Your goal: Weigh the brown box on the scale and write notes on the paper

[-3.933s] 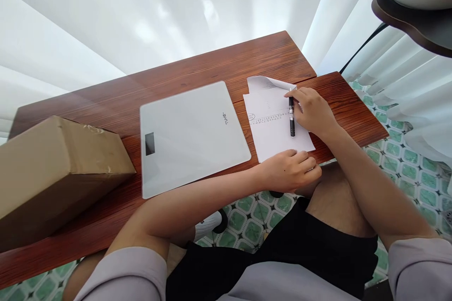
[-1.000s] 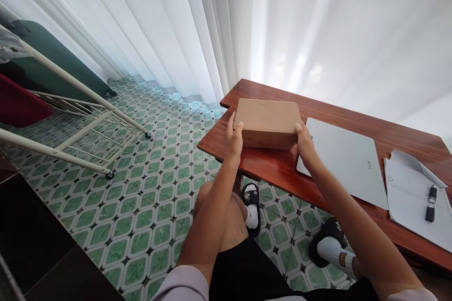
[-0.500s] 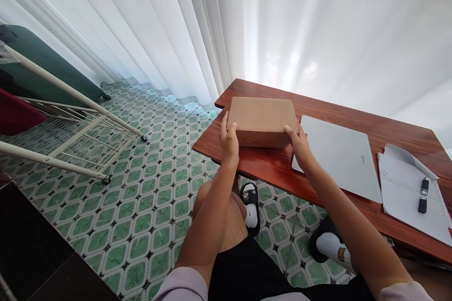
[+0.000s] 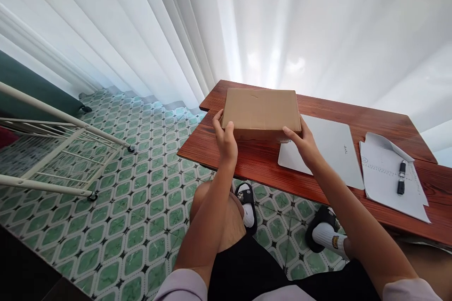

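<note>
Left hand and right hand are apart, each clamped on one short end of the box, so its long axis runs left-right between them, both equally near. Box sits at the table's left end, its right edge overlapping the scale; paper and pen lie well right.

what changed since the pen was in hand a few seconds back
The right hand let go of the pen, which now lies on the paper. Both hands, left hand too, took hold of the cardboard box. The scale stayed put.
</note>
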`<state>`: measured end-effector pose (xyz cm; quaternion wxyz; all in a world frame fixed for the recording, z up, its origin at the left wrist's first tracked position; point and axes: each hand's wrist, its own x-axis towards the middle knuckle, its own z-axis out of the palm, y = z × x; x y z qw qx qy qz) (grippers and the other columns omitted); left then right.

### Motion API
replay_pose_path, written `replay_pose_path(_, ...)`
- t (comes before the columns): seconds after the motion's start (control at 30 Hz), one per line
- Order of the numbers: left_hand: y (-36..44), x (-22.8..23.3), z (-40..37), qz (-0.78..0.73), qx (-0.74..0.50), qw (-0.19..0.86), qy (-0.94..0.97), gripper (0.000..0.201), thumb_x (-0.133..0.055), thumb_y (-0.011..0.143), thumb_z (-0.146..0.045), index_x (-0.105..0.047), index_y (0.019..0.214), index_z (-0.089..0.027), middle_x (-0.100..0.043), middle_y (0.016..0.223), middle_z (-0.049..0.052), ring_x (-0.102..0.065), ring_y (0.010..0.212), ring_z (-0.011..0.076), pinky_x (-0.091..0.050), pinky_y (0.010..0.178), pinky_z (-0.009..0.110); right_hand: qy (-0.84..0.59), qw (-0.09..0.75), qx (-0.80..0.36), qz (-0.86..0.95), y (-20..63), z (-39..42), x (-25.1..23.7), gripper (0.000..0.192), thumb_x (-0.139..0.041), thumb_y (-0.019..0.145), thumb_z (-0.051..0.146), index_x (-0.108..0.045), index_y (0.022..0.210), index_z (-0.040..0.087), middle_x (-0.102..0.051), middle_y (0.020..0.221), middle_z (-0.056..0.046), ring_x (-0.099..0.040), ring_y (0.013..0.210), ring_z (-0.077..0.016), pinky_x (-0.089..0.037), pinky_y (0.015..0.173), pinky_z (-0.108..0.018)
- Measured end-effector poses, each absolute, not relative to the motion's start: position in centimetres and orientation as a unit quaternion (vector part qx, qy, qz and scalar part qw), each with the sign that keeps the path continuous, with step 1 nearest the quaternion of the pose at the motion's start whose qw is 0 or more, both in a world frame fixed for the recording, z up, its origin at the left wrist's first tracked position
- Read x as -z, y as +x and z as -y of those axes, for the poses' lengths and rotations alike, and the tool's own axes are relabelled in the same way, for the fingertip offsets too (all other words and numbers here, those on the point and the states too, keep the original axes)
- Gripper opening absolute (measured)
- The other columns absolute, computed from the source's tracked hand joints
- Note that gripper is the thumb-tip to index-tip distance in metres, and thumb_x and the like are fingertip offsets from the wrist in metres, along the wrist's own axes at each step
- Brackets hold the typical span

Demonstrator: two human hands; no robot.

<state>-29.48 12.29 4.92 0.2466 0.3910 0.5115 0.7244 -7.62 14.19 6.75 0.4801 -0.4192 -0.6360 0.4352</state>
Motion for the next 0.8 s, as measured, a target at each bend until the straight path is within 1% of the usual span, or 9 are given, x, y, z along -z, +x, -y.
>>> replay_pose_path(0.07, -28.7, -5.1, -12.5, -0.5, -0.723, 0.252, 0.405, 0.041, -0.049, 0.092, -0.035, -0.049, 0.13, -0.022, -0.053, 0.141, 0.011, -0.051, 0.131, 0.0265, -0.046, 0.106, 0.037, -0.419, 0.482, -0.424, 0.642, -6.6, -13.9, -7.1, 0.074, -0.069, 0.09, 0.057, -0.042, 0.155, 0.034, -0.054, 0.148, -0.004, -0.048, 0.139, -0.0324, -0.042, 0.117, -0.05)
replay_pose_path(0.17, -27.4, -5.2, -12.7, -0.48, -0.714, 0.27, 0.432, 0.043, -0.049, 0.091, -0.034, -0.048, 0.132, -0.023, -0.052, 0.142, 0.01, -0.051, 0.131, 0.0254, -0.045, 0.109, 0.036, -0.437, 0.482, -0.412, 0.638, -4.8, -13.5, -7.6, 0.077, -0.07, 0.09, 0.056, -0.039, 0.157, 0.034, -0.051, 0.151, -0.004, -0.045, 0.142, -0.0328, -0.041, 0.118, -0.051)
replay_pose_path(0.27, -26.1, -5.2, -12.9, -0.45, -0.704, 0.289, 0.467, 0.047, -0.05, 0.091, -0.032, -0.045, 0.137, -0.023, -0.05, 0.146, 0.01, -0.048, 0.135, 0.0245, -0.041, 0.114, 0.037, -0.443, 0.488, -0.403, 0.635, -2.8, -13.0, -7.9, 0.079, -0.072, 0.09, 0.055, -0.038, 0.158, 0.036, -0.049, 0.153, -0.003, -0.044, 0.142, -0.0329, -0.041, 0.118, -0.051)
replay_pose_path(0.4, -24.5, -4.9, -13.0, -0.416, -0.69, 0.3, 0.511, 0.05, -0.049, 0.095, -0.032, -0.043, 0.143, -0.022, -0.046, 0.152, 0.01, -0.043, 0.141, 0.0242, -0.035, 0.12, 0.038, -0.443, 0.489, -0.396, 0.638, -0.1, -12.3, -8.0, 0.074, -0.071, 0.091, 0.053, -0.04, 0.157, 0.036, -0.051, 0.152, -0.003, -0.045, 0.141, -0.0329, -0.042, 0.117, -0.05)
replay_pose_path(0.5, -23.4, -4.7, -13.2, -0.385, -0.675, 0.313, 0.547, 0.051, -0.048, 0.098, -0.037, -0.042, 0.148, -0.025, -0.043, 0.155, 0.008, -0.04, 0.144, 0.0249, -0.036, 0.12, 0.039, -0.446, 0.498, -0.395, 0.631, 1.8, -11.8, -7.6, 0.077, -0.071, 0.091, 0.055, -0.037, 0.158, 0.035, -0.048, 0.153, -0.005, -0.044, 0.142, -0.0333, -0.045, 0.115, -0.05)
replay_pose_path(0.57, -22.6, -4.5, -13.4, -0.36, -0.664, 0.327, 0.568, 0.051, -0.048, 0.1, -0.042, -0.043, 0.15, -0.028, -0.041, 0.157, 0.007, -0.039, 0.145, 0.0255, -0.038, 0.119, 0.039, -0.449, 0.507, -0.391, 0.624, 3.1, -11.5, -7.5, 0.08, -0.071, 0.091, 0.057, -0.036, 0.159, 0.034, -0.048, 0.154, -0.006, -0.043, 0.142, -0.0334, -0.044, 0.116, -0.05)
replay_pose_path(0.63, -21.8, -4.5, -13.5, -0.337, -0.654, 0.341, 0.585, 0.051, -0.048, 0.101, -0.044, -0.045, 0.15, -0.031, -0.04, 0.159, 0.004, -0.037, 0.147, 0.026, -0.037, 0.12, 0.039, -0.45, 0.513, -0.388, 0.62, 4.4, -11.2, -7.3, 0.081, -0.071, 0.091, 0.058, -0.034, 0.159, 0.034, -0.048, 0.154, -0.006, -0.043, 0.143, -0.0328, -0.043, 0.117, -0.05)
replay_pose_path(0.73, -20.5, -4.3, -13.7, -0.317, -0.645, 0.367, 0.591, 0.049, -0.05, 0.101, -0.045, -0.05, 0.149, -0.033, -0.04, 0.159, 0.0, -0.033, 0.15, 0.0277, -0.032, 0.124, 0.042, -0.457, 0.52, -0.376, 0.616, 6.5, -10.9, -7.0, 0.077, -0.07, 0.092, 0.058, -0.038, 0.157, 0.033, -0.05, 0.151, -0.007, -0.046, 0.141, -0.0324, -0.045, 0.115, -0.048)
replay_pose_path(0.8, -19.6, -4.1, -13.7, -0.322, -0.631, 0.406, 0.578, 0.052, -0.052, 0.099, -0.048, -0.052, 0.149, -0.034, -0.041, 0.159, -0.001, -0.034, 0.149, 0.0289, -0.032, 0.124, 0.043, -0.465, 0.53, -0.361, 0.61, 7.9, -10.6, -6.7, 0.073, -0.072, 0.092, 0.058, -0.044, 0.154, 0.031, -0.053, 0.148, -0.008, -0.048, 0.139, -0.0328, -0.045, 0.114, -0.047)
